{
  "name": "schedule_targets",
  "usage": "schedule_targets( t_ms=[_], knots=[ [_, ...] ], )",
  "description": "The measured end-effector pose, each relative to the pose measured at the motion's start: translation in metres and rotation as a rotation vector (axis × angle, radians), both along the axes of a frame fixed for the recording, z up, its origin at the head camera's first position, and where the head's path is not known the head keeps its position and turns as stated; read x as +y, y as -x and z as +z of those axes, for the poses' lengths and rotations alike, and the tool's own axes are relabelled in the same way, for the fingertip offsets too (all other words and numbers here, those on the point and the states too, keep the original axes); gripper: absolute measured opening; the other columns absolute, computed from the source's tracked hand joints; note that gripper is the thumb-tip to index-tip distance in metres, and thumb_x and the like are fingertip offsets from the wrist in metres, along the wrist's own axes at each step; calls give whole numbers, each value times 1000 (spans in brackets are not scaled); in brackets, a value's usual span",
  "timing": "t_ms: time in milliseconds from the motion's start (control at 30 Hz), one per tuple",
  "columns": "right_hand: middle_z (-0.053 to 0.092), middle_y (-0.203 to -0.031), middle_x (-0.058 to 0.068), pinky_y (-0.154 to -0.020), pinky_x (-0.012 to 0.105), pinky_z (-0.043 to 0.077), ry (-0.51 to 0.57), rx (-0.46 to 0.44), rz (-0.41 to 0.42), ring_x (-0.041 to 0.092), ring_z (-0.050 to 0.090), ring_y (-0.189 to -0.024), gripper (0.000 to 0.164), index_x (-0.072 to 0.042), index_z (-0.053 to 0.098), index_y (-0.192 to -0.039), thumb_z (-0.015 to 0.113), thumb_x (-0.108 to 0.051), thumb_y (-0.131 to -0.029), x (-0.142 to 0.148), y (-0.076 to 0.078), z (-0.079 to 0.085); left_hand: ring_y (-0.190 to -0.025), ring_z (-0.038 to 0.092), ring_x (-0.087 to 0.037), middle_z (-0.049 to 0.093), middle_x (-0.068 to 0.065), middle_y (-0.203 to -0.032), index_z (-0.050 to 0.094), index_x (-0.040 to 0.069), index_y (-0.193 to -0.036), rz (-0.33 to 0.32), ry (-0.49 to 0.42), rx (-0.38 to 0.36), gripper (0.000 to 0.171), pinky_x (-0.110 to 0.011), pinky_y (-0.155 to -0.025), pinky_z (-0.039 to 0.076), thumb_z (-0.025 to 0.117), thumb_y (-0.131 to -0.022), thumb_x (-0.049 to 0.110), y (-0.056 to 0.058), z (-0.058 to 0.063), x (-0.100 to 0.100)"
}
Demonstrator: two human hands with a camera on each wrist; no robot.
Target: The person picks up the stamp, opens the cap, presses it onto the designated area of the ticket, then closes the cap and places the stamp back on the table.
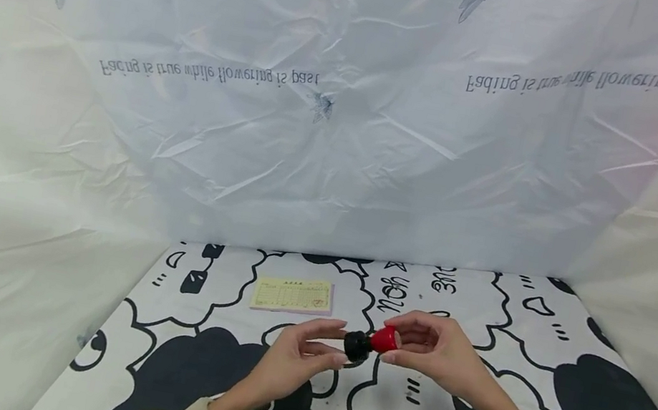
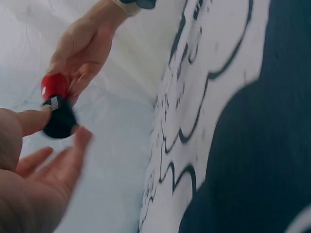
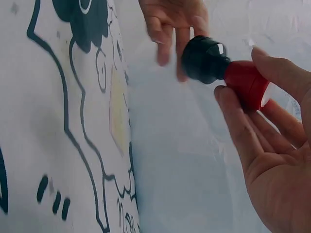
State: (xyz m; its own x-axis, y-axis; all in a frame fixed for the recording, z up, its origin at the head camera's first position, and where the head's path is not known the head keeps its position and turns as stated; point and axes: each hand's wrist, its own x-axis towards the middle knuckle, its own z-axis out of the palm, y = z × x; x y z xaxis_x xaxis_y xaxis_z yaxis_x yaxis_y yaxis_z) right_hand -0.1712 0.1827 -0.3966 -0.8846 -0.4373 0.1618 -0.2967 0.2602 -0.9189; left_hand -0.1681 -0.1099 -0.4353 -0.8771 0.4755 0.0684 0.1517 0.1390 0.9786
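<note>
A small hand stamp, with a red rounded handle [image 1: 385, 339] and a black round end [image 1: 356, 346], is held in the air above the table, lying roughly sideways. My right hand [image 1: 442, 351] grips the red handle between thumb and fingers, as the right wrist view also shows. At the black end, my left hand [image 1: 300, 356] has its thumb and a fingertip against the sides, its other fingers spread away from the stamp. The left fingers are blurred in the left wrist view. The stamp's printing face is hidden.
A yellow printed form pad [image 1: 293, 295] lies on the table behind the hands. Black-and-white cartoon cloth [image 1: 400, 405] covers the table. Pale plastic sheeting [image 1: 307, 179] with printed words and dragonflies rises at the back and both sides.
</note>
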Motion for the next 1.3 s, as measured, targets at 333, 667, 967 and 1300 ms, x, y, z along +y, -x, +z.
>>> schedule_targets(
  t_ms=[333, 667, 967, 1300],
  knots=[
    [75, -118, 6, -83, 23, 62, -247, 134, -104, 4, 71, -95, 44, -13, 73, -127, 84, -33, -90, 23, 6, -14, -118, 70, -28, 70, -19, -133, 69, 15, -135, 140, 247, 172, 37, -21, -87, 57, 72, -101, 30, 12, -6, -42],
    [76, -113, 1, -79, 23, 61, -360, 150, -90, 0, 67, -92, 46, -9, 74, -126, 85, -33, -89, 29, 14, -34, -107, 72, -23, 73, -10, -124, 72, 13, -126, 212, 429, 322, 26, -21, -77, 58, 71, -101, 19, 21, -1, -75],
    [75, -113, 2, -76, 23, 60, -373, 111, -39, 1, 66, -90, 52, -7, 73, -129, 85, -36, -88, 31, 17, -47, -107, 70, -25, 72, -7, -120, 72, 10, -125, 270, 545, 448, 25, -22, -76, 59, 72, -100, 13, 36, -5, -97],
    [74, -113, 1, -78, 24, 59, -378, 74, -39, 4, 68, -96, 65, -2, 65, -137, 84, -40, -88, 36, 17, -48, -107, 70, -29, 69, -11, -120, 71, 4, -125, 327, 768, 568, 28, -39, -82, 61, 72, -100, 16, 49, -10, -119]
  ],
)
